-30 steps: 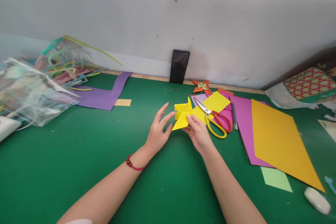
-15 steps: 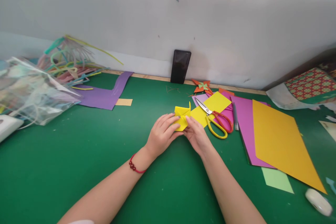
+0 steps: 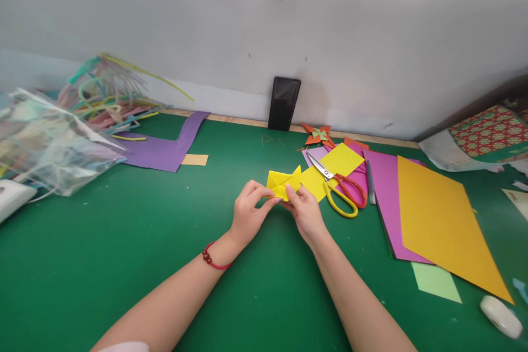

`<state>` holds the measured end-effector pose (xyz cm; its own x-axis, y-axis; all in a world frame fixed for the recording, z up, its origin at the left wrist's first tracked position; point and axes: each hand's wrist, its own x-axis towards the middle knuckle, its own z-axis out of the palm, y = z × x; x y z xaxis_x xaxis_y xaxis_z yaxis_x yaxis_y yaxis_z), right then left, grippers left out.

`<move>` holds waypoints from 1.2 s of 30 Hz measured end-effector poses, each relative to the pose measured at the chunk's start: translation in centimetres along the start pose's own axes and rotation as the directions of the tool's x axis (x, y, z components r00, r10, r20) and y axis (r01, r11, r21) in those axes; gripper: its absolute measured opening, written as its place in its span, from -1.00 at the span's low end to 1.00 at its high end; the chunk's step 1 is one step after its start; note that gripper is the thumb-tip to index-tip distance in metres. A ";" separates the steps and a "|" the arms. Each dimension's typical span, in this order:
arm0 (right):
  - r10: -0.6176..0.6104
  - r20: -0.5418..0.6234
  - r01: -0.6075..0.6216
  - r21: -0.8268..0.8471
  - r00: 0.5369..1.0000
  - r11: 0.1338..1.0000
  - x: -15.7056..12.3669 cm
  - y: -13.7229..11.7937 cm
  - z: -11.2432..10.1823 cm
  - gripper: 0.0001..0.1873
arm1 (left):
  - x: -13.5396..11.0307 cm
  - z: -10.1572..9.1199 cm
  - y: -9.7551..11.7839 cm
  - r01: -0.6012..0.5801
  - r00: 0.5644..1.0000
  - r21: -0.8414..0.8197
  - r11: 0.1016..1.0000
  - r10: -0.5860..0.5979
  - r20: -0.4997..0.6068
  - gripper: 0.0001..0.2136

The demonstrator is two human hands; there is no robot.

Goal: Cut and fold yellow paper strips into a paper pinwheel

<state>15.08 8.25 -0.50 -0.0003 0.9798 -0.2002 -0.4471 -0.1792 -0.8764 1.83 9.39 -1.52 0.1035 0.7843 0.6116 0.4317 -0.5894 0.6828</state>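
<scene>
A small piece of folded yellow paper is between my two hands, with a pointed flap sticking up at its right end. My left hand pinches its lower left edge between thumb and fingers. On the right side my right hand grips it, thumb on the front face and fingers behind. Just right of the hands, scissors with one red and one yellow handle lie on flat yellow paper.
Purple sheets, an orange-yellow sheet and a pen lie to the right. An orange paper pinwheel shape sits near a phone leaning on the wall. At left are a plastic bag and purple paper.
The folded yellow paper has turned in my hands; its right flap now shows as a wider point. My left fingers have slid from its face to its lower left edge.
</scene>
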 end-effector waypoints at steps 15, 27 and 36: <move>-0.011 0.027 0.012 -0.022 1.000 1.000 0.2 1.0 -0.3 -0.66 | 0.1 1.3 -1.2 0.458 0.887 -0.313 0.832 -0.449 0.106 -0.81; 0.089 0.109 -0.089 -0.011 0.990 0.996 -0.2 0.5 -0.1 -0.60 | 0.4 0.8 -0.6 0.407 0.910 -0.218 0.887 -0.414 0.014 -0.75; 0.010 0.003 -0.010 -0.059 1.000 0.998 0.0 1.4 0.4 -0.62 | 0.3 0.9 -0.6 0.476 0.875 -0.208 0.854 -0.483 0.022 -0.73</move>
<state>14.11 8.03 -1.58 -0.0078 0.9781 -0.2078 -0.3939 -0.1940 -0.8984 2.43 10.18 -2.13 -0.0980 0.9755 0.1969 0.2314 -0.1701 0.9579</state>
